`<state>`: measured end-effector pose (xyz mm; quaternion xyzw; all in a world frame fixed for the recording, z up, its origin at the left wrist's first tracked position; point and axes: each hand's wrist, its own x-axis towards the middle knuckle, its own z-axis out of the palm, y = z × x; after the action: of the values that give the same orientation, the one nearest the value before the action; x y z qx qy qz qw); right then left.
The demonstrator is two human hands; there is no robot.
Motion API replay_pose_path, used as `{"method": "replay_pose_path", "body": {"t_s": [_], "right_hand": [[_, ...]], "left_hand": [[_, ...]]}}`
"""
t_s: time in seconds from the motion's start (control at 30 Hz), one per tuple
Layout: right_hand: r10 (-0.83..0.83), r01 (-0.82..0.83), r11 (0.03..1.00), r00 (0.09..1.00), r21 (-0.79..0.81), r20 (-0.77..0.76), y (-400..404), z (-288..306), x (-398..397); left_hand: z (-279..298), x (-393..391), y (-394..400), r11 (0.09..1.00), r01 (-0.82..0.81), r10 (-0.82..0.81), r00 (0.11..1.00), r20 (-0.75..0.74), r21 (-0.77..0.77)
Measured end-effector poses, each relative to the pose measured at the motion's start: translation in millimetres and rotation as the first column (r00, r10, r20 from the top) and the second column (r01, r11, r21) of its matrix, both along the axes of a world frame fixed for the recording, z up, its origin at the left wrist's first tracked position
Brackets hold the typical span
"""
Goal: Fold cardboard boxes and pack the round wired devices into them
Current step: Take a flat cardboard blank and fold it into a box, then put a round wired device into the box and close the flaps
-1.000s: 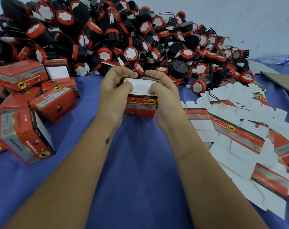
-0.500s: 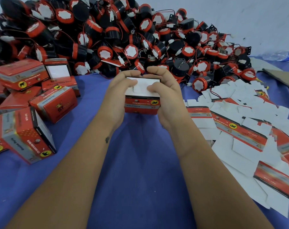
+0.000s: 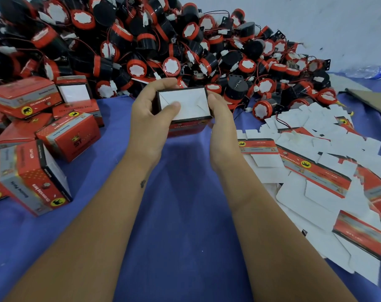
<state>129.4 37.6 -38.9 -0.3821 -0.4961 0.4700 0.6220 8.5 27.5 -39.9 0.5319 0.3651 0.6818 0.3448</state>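
I hold a small red cardboard box (image 3: 191, 105) above the blue cloth, its white folded flaps facing up at me. My left hand (image 3: 150, 123) grips its left side, thumb pressing on the white flaps. My right hand (image 3: 222, 123) holds the right side, fingers hidden behind the box. A big heap of round black-and-red wired devices (image 3: 163, 51) fills the back of the table, just beyond the box. Whether a device sits inside the held box is hidden.
Several folded red boxes (image 3: 67, 134) lie at the left. Flat unfolded box blanks (image 3: 315, 168) are spread at the right. A water bottle (image 3: 370, 71) and brown cardboard sheet (image 3: 372, 99) lie far right. Blue cloth (image 3: 180, 214) shows between my forearms.
The box has tipped so its white flapped end faces up. My right fingers came off the top to the box's side; my left thumb now presses the flaps.
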Motion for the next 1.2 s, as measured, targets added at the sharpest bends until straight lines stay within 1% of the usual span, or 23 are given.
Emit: {"method": "replay_pose_path", "body": {"t_s": [0.03,0.1,0.17,0.27,0.3,0.37,0.4,0.47,0.57,0.6,0.67,0.73,0.83,0.87,0.97,1.03,1.1,1.2], "right_hand": [[0.019,-0.019,1.0,1.0,0.009,0.014,0.9,-0.1,2.1],[0.104,-0.105,0.994,0.994,-0.023,-0.036,1.2,0.2,3.0],[0.106,-0.108,0.994,0.991,-0.027,-0.087,0.2,0.2,0.7],[0.046,-0.035,0.994,0.994,0.105,-0.1,-0.6,1.7,2.7],[0.033,-0.021,0.991,0.995,0.13,-0.089,-0.2,1.9,3.9],[0.01,-0.004,0.991,0.999,0.137,-0.046,0.3,-1.2,5.5],[-0.004,0.005,0.992,1.0,0.128,-0.007,0.5,-2.9,4.2],[-0.019,0.01,0.994,0.996,0.105,0.086,-0.6,-7.1,0.4],[-0.064,0.045,0.995,0.974,0.09,0.216,0.8,-11.8,-1.6],[-0.108,0.086,0.992,0.96,0.094,0.26,3.6,-12.0,-0.4],[-0.22,0.201,0.975,0.922,0.091,0.317,14.3,-9.4,5.3],[-0.328,0.316,0.944,0.868,0.095,0.372,29.5,-2.1,12.3],[-0.444,0.437,0.887,0.713,0.15,0.543,56.2,10.9,26.4],[-0.466,0.469,0.869,0.672,0.156,0.575,66.2,14.2,31.9],[-0.475,0.568,0.821,0.613,0.066,0.631,96.2,22.0,46.4],[-0.445,0.601,0.799,0.62,-0.026,0.646,115.3,23.8,52.7],[-0.402,0.589,0.802,0.658,-0.103,0.637,130.2,20.2,56.2],[-0.345,0.533,0.836,0.696,-0.131,0.63,139.4,10.4,55.5]], "left_hand": [[-0.4,0.9,-0.8,1.0,0.003,-0.003,1.0,0.001,0.022],[-2.6,2.8,-0.8,1.0,0.021,-0.021,1.0,0.004,-0.001],[-5.7,2.3,4.1,0.993,0.042,-0.043,0.999,-0.005,-0.112],[-3.9,-2.4,12.0,0.921,0.116,-0.129,0.992,-0.01,-0.372],[-5.4,-4.8,12.4,0.898,0.12,-0.155,0.987,-0.047,-0.422],[-11.2,-8.5,10.0,0.878,0.128,-0.223,0.962,-0.157,-0.461],[-14.1,-9.3,10.0,0.874,0.124,-0.237,0.953,-0.19,-0.47],[-19.2,-11.4,12.3,0.887,0.085,-0.186,0.965,-0.183,-0.454],[-23.8,-13.8,18.3,0.898,-0.031,0.018,0.999,-0.035,-0.439],[-25.3,-14.9,20.9,0.894,-0.085,0.097,0.995,0.004,-0.439],[-29.2,-17.0,23.6,0.89,-0.176,0.207,0.978,0.028,-0.421],[-31.6,-18.5,27.5,0.893,-0.207,0.249,0.967,0.055,-0.399],[-31.9,-15.6,31.1,0.905,-0.201,0.232,0.972,0.038,-0.375],[-32.7,-14.7,32.2,0.905,-0.204,0.23,0.973,0.025,-0.372],[-35.4,-14.1,34.1,0.889,-0.211,0.232,0.973,0.002,-0.406],[-37.7,-13.1,34.5,0.885,-0.204,0.219,0.976,-0.012,-0.419],[-40.3,-12.3,35.6,0.886,-0.201,0.206,0.978,-0.034,-0.418],[-43.1,-12.1,36.4,0.89,-0.197,0.184,0.98,-0.072,-0.41]]}}
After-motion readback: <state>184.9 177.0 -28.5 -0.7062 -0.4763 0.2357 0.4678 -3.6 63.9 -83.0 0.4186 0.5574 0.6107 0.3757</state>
